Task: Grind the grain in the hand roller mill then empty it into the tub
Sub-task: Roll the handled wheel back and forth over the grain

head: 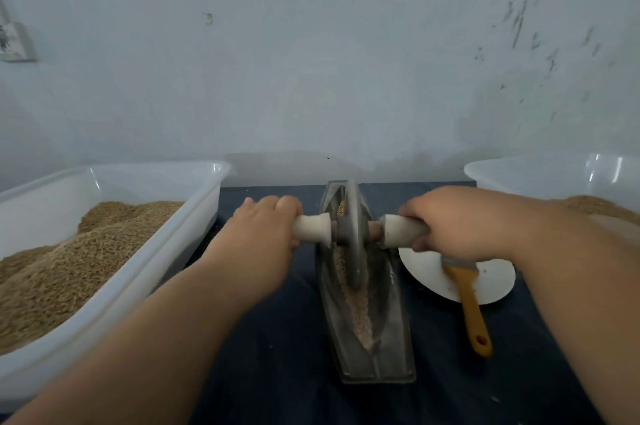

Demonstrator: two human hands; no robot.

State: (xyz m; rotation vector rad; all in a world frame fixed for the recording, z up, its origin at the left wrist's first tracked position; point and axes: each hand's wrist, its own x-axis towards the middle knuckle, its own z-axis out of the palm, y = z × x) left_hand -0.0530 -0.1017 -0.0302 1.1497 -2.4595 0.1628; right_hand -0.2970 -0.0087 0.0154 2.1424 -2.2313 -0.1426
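Observation:
A boat-shaped metal trough [388, 352] lies lengthwise in the middle of the dark table, with crushed grain [356, 307] along its groove. A grey metal wheel [353, 234] stands upright in the groove toward the far end. Two white handles stick out from its axle. My left hand [266, 237] grips the left handle [311, 229]. My right hand [457, 220] grips the right handle [398, 230]. A clear plastic tub [194, 216] of brown grain stands at the left. Another clear tub [554, 175] holding grain stands at the far right, partly hidden by my right arm.
A white plate [495, 282] lies right of the trough, with a brush with an orange handle [472, 313] resting across it. A pale wall rises close behind the table. The dark cloth [277, 355] covers the table between the tubs.

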